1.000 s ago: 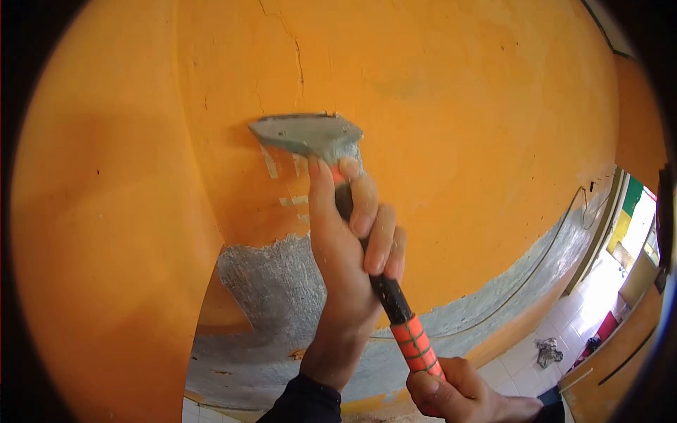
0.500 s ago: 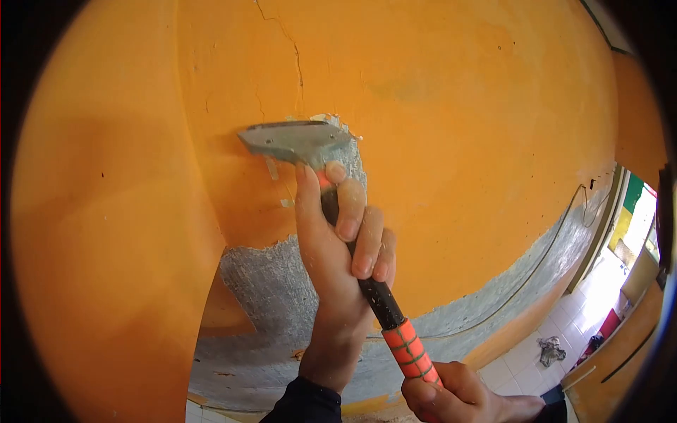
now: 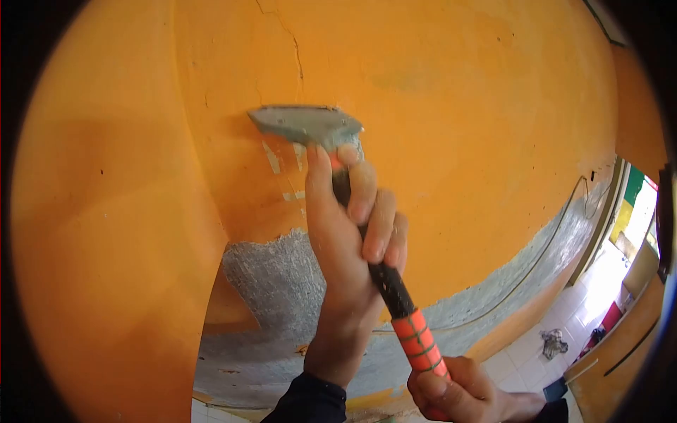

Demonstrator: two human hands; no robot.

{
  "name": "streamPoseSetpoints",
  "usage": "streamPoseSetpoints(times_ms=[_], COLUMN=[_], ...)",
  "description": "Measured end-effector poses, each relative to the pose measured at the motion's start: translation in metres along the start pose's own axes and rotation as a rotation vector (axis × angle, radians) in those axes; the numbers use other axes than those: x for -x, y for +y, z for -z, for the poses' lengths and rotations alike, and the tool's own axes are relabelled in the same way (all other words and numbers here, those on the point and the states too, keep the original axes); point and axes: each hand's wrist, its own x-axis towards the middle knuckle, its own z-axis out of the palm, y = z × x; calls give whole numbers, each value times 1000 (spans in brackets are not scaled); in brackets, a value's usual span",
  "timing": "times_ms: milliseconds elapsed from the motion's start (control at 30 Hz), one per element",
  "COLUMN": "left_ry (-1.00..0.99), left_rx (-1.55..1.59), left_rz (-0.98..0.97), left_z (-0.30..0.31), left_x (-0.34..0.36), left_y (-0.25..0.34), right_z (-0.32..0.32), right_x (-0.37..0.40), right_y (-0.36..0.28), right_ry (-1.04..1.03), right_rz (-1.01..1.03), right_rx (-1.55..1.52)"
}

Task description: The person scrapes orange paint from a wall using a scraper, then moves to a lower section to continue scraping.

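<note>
A long-handled scraper (image 3: 307,125) has its wide grey blade against the orange wall (image 3: 451,155), just below a thin crack. My left hand (image 3: 352,225) is wrapped round the upper black part of the handle, close under the blade. Lower down, my right hand (image 3: 455,391) grips the orange-taped end of the handle. Beneath the blade are small pale scraped marks, and the bare grey patch behind the handle is partly hidden by the blade and my left hand.
A larger grey stripped area (image 3: 275,282) runs along the lower wall, with a thin cable (image 3: 522,289) across it. The wall bulges forward at left. At lower right, a crumpled item (image 3: 554,344) lies on the white tiled floor (image 3: 511,359), near a doorway.
The scraper blade has moved up and slightly right over the wall, and both hands have shifted with it. More pale marks show below the blade.
</note>
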Motion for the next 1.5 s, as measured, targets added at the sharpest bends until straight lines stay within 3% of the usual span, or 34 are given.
streamPoseSetpoints(times_ms=[567,733,1500], left_ry=[93,30,-26], left_rx=[-55,-11,8], left_rz=[26,48,12], left_z=[1,6,8], left_x=[7,10,5], left_y=[-6,-9,-10], right_z=[-4,-4,3], right_x=[5,11,6], right_y=[2,5,3], right_ry=[100,92,65], right_rz=[-26,-87,-4], right_rx=[62,17,61])
